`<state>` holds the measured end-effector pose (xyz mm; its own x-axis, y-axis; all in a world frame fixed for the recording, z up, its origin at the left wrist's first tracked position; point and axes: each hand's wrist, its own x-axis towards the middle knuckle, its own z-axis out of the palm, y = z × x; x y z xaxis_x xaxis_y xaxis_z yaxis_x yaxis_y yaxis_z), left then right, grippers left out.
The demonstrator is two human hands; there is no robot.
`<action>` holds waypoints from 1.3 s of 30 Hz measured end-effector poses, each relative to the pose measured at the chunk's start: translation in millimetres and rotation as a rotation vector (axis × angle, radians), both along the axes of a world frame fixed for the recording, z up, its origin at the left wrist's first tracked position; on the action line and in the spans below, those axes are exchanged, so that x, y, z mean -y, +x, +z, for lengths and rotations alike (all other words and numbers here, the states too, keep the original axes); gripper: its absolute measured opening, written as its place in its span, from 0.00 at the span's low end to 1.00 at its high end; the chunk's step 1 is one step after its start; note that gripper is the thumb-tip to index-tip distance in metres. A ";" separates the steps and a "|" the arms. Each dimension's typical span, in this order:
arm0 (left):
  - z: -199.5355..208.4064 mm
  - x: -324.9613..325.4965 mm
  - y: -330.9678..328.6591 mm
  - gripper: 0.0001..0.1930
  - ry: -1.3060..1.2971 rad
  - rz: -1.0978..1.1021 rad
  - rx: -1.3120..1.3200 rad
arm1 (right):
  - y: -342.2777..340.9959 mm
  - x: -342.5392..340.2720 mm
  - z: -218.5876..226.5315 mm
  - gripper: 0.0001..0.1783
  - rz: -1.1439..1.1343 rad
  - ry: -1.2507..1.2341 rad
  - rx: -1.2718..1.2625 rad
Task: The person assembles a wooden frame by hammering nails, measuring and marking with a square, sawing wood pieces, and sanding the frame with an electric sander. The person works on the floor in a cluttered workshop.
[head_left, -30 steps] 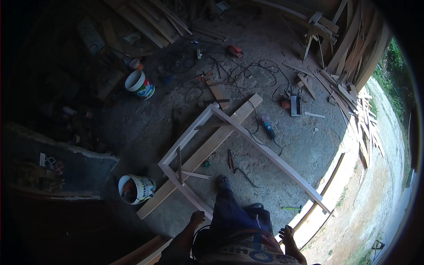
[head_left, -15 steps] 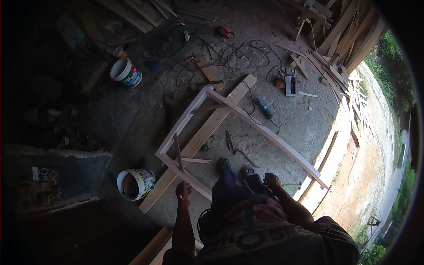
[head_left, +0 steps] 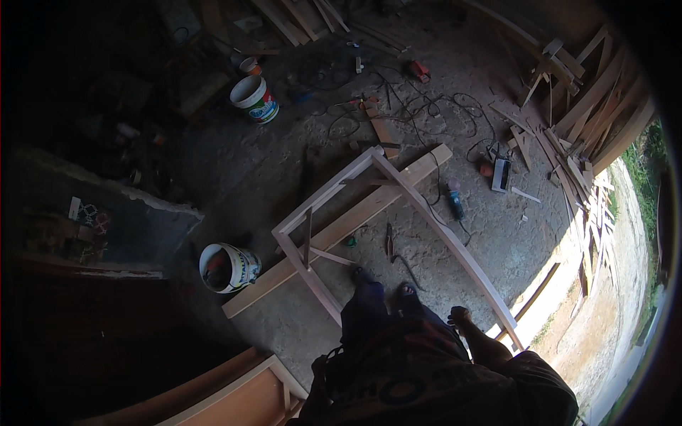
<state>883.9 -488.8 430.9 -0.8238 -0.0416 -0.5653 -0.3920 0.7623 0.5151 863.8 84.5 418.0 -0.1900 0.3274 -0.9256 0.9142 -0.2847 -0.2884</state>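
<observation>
A light wooden frame [head_left: 449, 240] lies on the floor around the front of my feet, its near ends to my left and right. One corner of it rests over a long wide plank [head_left: 341, 231]. My right hand [head_left: 460, 317] hangs beside my right leg, fingers curled in, with no object showing in them; the long side of the frame is nearest to it. Low at my left side, my left hand [head_left: 320, 366] is dark and its fingers are hidden. Between frame and feet lie pliers [head_left: 388, 241] and a small green object [head_left: 350, 241].
A blue power tool [head_left: 455, 202] lies right of the frame, its cord trailing. White buckets stand at left [head_left: 256, 269] and far left [head_left: 266, 108]. Tangled cables [head_left: 426, 106] and a red tool [head_left: 418, 71] lie farther off. Timber scraps [head_left: 593, 206] line the right; a wooden panel [head_left: 234, 405] stands near left.
My view has turned, so the floor things sit farther right. My left hand has drawn back toward my body, away from the frame. My right hand remains curled beside my leg.
</observation>
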 end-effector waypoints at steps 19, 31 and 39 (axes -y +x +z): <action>-37.0 61.1 -126.5 0.21 0.605 1.354 0.048 | -322.2 93.6 -40.1 0.17 0.578 0.014 -0.106; 7.8 127.4 -150.7 0.23 0.665 1.768 -0.066 | -503.2 220.0 -18.9 0.18 1.216 0.375 -0.573; -34.2 77.5 -153.4 0.20 0.850 2.032 0.241 | -622.4 316.2 -56.1 0.18 1.293 0.304 -0.506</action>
<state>730.6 -566.3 396.7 0.0650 -0.2614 -0.9630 -0.2212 -0.9448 0.2415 241.4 -231.7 361.9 -0.7879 -0.1588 -0.5950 0.2599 0.7901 -0.5551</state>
